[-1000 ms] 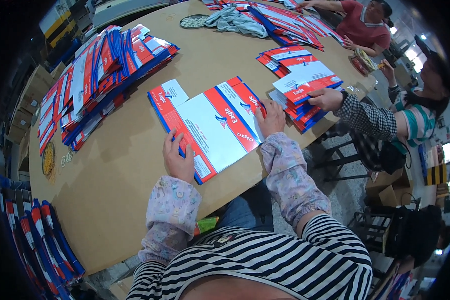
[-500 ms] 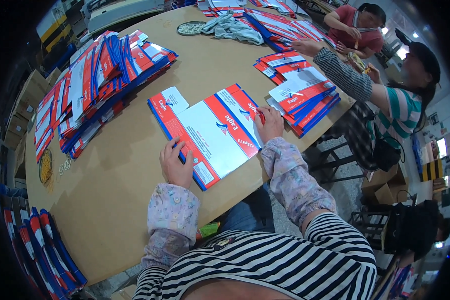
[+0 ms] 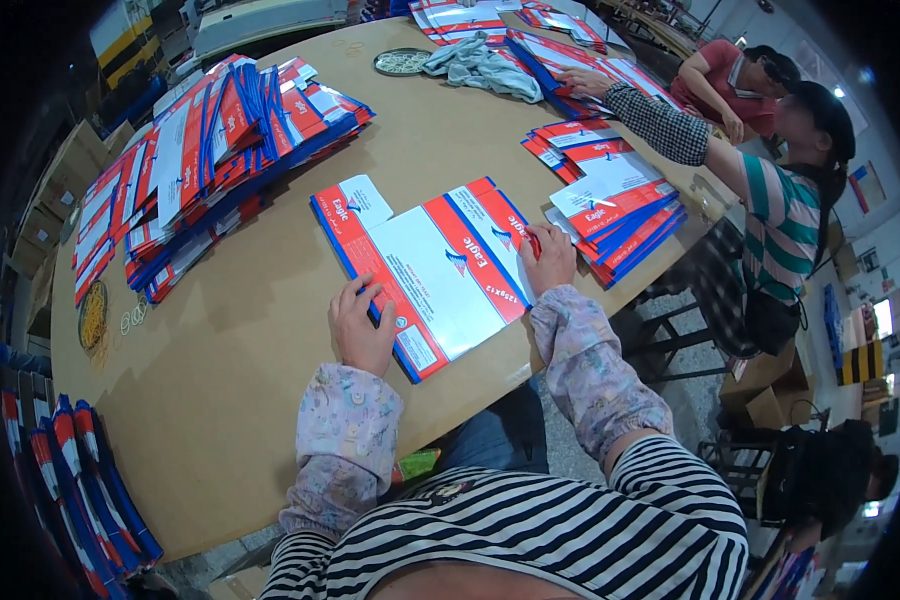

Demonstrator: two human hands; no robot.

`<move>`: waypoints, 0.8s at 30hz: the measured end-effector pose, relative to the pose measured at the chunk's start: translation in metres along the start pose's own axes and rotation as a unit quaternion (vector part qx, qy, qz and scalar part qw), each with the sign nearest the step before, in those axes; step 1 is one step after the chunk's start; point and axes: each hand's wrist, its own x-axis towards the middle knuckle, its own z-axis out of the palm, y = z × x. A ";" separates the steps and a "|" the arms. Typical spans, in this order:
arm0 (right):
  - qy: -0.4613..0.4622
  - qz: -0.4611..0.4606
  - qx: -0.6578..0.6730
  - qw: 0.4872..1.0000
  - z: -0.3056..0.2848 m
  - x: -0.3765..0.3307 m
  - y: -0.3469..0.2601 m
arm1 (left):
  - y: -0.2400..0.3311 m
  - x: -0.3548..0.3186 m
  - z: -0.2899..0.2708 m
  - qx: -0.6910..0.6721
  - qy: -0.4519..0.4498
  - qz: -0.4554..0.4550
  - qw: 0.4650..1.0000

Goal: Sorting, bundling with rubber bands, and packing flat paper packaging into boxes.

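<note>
In front of me on the table lies a flat, folded cardboard carton (image 3: 425, 285), white and red with blue edges. A tab sticks out at its far left corner. My left hand (image 3: 363, 325) rests on its left edge, fingers spread, thumb apart. At the right edge is my right hand (image 3: 549, 258), its fingers bent and close together. A small red thing shows by those fingertips; what it is I cannot make out. Just beyond my right hand sits a fanned stack of similar cartons (image 3: 610, 205).
A large carton pile (image 3: 210, 160) covers the far left, near yellow rubber bands (image 3: 93, 315). At the back are a round dish (image 3: 402, 62), a grey cloth (image 3: 480, 68) and more cartons (image 3: 460, 18). A co-worker in a striped top (image 3: 785, 215) reaches over the table's right side.
The view has shifted slightly. My hands and the carton keep nearly the same places relative to each other. The striped co-worker has leaned forward, and the co-worker in red has bent lower.
</note>
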 end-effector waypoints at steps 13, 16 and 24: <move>0.001 -0.006 -0.018 1.000 0.002 -0.003 0.003 | -0.002 -0.001 0.001 -0.031 0.001 -0.009 0.999; 0.003 -0.009 -0.017 1.000 0.001 -0.002 0.003 | -0.001 0.000 0.000 -0.037 0.003 -0.011 0.999; 0.009 -0.010 -0.023 1.000 0.002 -0.001 0.002 | -0.001 0.001 -0.001 -0.044 -0.002 -0.024 0.999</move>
